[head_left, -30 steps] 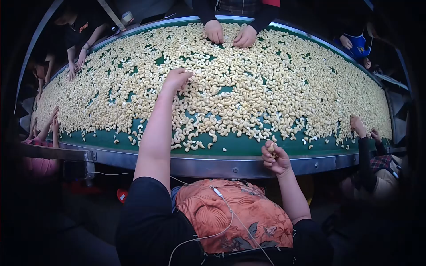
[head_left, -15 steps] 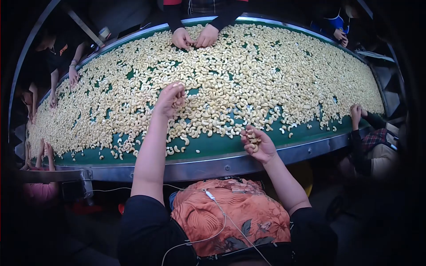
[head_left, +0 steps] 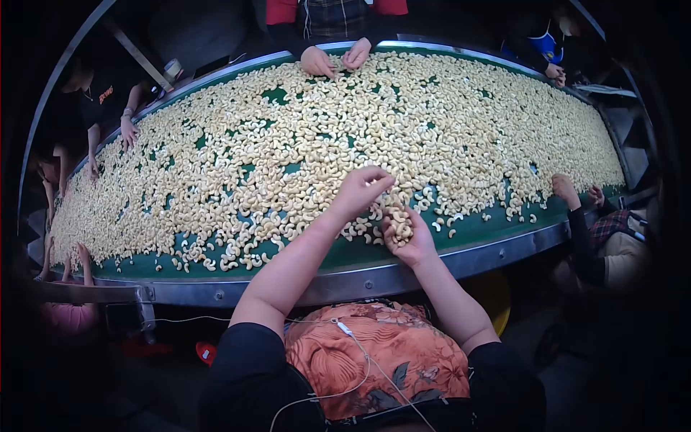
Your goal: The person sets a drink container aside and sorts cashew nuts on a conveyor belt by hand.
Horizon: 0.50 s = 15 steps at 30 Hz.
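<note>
Pale cashew nuts point(head_left: 302, 129) are spread thickly over a green belt point(head_left: 345, 253). My right hand point(head_left: 417, 248) is palm up near the belt's front edge, its fingers curled round a small heap of cashew nuts point(head_left: 399, 223). Just above and left of that heap is my left hand point(head_left: 363, 191), back upward, with thumb and fingertips pinched together. Whatever lies between those fingertips is too small or hidden to make out.
A metal rail point(head_left: 367, 284) borders the belt in front of me. Across the belt, a co-worker's hands point(head_left: 335, 59) are over the nuts. Other people's hands reach in at the left point(head_left: 128, 131) and right point(head_left: 565, 191). A thin cable point(head_left: 367, 356) hangs over my patterned apron point(head_left: 417, 331).
My left hand has moved right and nearer, from over the middle of the nuts to beside my right hand. The right hand shifted slightly left and its heap looks larger.
</note>
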Available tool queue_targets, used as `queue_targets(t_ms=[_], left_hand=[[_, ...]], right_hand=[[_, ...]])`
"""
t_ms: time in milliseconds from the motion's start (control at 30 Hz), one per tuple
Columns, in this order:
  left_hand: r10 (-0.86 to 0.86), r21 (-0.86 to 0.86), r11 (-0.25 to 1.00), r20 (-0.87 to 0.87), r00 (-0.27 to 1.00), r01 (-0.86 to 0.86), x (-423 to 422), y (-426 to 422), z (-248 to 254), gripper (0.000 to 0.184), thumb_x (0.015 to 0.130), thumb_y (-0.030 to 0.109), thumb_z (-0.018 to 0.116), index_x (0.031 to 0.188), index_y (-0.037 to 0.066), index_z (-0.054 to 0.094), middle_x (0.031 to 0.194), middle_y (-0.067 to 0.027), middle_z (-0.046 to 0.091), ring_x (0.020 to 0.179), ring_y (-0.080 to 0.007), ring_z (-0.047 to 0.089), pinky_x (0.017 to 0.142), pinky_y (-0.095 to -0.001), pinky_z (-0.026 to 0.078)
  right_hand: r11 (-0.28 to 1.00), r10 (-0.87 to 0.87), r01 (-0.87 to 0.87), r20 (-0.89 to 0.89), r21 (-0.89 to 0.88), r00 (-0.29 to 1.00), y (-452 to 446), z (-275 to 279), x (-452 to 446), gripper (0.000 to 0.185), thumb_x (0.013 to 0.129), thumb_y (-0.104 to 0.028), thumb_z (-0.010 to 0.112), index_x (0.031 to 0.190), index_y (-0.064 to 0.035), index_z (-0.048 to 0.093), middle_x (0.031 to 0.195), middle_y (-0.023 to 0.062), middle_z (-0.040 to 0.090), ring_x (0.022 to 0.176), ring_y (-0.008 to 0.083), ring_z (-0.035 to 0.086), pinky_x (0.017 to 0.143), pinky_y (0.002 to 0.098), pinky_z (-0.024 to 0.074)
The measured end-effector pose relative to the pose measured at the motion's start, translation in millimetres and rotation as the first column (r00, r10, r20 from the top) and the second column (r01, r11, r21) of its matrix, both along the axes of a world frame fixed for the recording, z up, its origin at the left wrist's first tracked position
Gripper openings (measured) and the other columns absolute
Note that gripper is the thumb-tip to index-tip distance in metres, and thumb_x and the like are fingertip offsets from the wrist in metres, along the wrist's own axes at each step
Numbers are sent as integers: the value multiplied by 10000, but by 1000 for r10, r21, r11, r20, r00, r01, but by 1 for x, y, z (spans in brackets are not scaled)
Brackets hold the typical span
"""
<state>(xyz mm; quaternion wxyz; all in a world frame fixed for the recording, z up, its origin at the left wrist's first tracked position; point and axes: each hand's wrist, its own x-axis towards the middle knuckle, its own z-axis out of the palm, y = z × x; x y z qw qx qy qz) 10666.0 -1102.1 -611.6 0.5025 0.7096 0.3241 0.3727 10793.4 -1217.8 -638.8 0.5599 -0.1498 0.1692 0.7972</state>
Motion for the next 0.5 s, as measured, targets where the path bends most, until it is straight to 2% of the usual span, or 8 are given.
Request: queue_targets(t_ms=[67,100,167,233,333,367,433,500], left_hand=[[133,-204,965,-163,978,-165,-3,35,11,200,801,188,612,864,0,633,694,-5,608,628,-70,518,578,-227,423],[204,-20,978,-151,967,-209,-5,60,-5,188,796,172,603,866,1,639,682,-9,609,594,-76,517,545,-231,421],[290,49,956,-331,898,-291,-6,96,-17,163,776,145,591,863,21,654,659,-45,613,580,-108,545,553,-244,443],[271,216,959,-527,805,-181,3,110,-10,159,748,127,581,854,38,659,685,-94,627,624,-192,594,605,-296,471],[278,475,873,-673,685,113,21,125,-32,163,725,117,568,840,47,660,726,-134,629,670,-286,602,650,-353,481],[274,490,864,-649,709,114,25,121,-32,165,708,109,570,830,42,657,775,-149,628,703,-335,590,686,-382,477],[289,465,873,-735,614,146,33,119,-31,133,689,110,587,780,66,673,800,-147,629,757,-287,607,706,-367,480],[91,188,981,-674,734,51,27,118,-18,140,691,121,593,790,60,672,763,-138,634,696,-253,610,667,-339,483]], right_hand=[[998,-56,56,4,-2,998,-16,4,30,252,884,-306,482,988,-92,566,943,90,579,794,203,564,592,282,511],[996,-89,89,3,2,996,-27,10,47,244,882,-310,486,987,-107,570,952,86,575,794,196,561,586,280,508],[984,-168,166,16,70,986,-55,19,87,234,881,-320,492,990,-131,575,966,70,567,785,181,552,566,267,493],[956,-274,263,75,133,959,-86,23,130,245,887,-335,479,991,-135,578,969,61,561,774,171,546,549,255,478],[897,-435,388,264,212,861,-143,8,194,263,905,-346,444,998,-139,575,977,65,553,769,174,546,543,255,474],[882,-471,424,347,206,811,-162,2,212,268,912,-348,431,1001,-140,573,983,67,550,772,177,549,543,258,476],[905,-417,391,524,165,743,-199,-14,239,277,919,-351,416,999,-135,569,944,61,561,782,183,560,558,286,489],[960,-97,269,822,-70,561,-228,-21,252,273,905,-344,459,1005,-126,591,887,50,598,781,156,580,636,309,509]])
